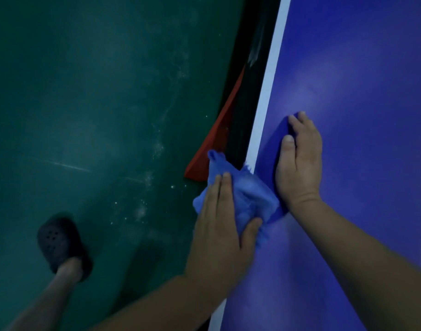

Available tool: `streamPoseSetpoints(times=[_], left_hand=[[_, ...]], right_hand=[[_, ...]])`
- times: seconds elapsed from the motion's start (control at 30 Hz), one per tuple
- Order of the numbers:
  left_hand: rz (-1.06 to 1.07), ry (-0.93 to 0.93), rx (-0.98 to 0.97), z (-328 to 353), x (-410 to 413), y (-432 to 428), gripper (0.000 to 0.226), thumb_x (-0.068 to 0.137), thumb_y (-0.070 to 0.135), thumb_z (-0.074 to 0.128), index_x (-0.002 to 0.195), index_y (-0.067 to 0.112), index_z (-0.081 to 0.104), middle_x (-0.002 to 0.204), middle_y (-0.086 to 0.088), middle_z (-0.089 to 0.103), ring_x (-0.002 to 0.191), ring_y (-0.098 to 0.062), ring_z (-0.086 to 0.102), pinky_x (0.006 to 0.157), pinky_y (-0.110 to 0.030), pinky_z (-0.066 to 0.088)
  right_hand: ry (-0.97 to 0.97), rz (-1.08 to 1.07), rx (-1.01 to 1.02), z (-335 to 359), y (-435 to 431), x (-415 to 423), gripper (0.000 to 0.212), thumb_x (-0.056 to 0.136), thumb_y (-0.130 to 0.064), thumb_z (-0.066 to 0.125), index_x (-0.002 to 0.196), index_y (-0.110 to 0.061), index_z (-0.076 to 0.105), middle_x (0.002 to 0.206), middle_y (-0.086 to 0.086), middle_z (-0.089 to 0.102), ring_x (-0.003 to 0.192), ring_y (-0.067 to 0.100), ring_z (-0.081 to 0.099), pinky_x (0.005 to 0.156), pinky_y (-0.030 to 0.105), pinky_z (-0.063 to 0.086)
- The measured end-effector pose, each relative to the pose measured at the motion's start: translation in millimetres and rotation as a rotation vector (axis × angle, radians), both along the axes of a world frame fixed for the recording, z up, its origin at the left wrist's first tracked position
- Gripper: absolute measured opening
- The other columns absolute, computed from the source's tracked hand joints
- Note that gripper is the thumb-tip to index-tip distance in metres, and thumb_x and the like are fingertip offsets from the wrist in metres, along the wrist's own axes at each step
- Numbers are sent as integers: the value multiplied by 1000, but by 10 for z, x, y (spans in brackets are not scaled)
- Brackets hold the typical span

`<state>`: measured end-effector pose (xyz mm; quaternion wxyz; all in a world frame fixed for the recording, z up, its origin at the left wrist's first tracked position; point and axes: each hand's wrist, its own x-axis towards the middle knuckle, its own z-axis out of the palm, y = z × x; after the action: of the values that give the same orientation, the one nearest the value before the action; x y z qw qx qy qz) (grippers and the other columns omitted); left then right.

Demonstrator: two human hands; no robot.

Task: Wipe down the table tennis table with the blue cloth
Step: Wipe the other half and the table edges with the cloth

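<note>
The left hand [219, 225] presses the blue cloth [247, 192] with straight fingers against the table tennis table's [359, 91] white edge line [271, 75]. The cloth overhangs that edge. Just beside it, the right hand [300, 158] lies flat on the tabletop, fingers together.

My left hand [219, 235] presses the blue cloth [250, 194] over the table's [359, 91] white-lined edge; my right hand [300, 163] lies flat just beside it.
</note>
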<state>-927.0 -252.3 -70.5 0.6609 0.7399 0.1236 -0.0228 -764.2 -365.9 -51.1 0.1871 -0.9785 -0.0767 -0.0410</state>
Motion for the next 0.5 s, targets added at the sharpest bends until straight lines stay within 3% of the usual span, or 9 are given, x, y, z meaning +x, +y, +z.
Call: streamPoseSetpoints(times=[0.07,0.2,0.33,0.4,0.5], left_hand=[[-33,33,-27,-21,46,-7,80,93,69,37,153,38,-6,163,23,1,153,-1,5,124,-34,18],[9,52,-92,-156,898,95,90,84,65,41,160,23,16,165,-4,22,152,-17,23,121,-43,26],[54,87,-104,-167,1737,210,87,85,59,44,158,17,24,155,-10,36,141,-24,38,116,-44,34],[70,69,-65,-138,1627,176,83,89,59,41,158,15,26,156,-7,37,143,-21,37,119,-40,31],[53,71,-106,-109,978,108,80,91,68,39,159,28,21,163,3,29,148,-10,28,122,-32,24]], right_hand=[[-6,-4,0,0,7,3,52,100,-30,33,144,-7,50,155,8,41,146,25,32,123,29,18],[8,-3,-13,-3,-16,36,55,99,-30,31,143,-5,51,155,10,41,146,27,32,120,15,12],[17,-12,-8,2,21,1,54,98,-27,32,142,-4,51,156,10,39,146,26,30,122,23,16],[17,-12,-2,9,27,3,54,97,-27,34,142,-3,52,156,11,39,146,27,31,123,32,20],[24,-22,-28,15,20,26,52,98,-25,37,140,-1,53,155,13,41,144,32,33,122,30,19]])
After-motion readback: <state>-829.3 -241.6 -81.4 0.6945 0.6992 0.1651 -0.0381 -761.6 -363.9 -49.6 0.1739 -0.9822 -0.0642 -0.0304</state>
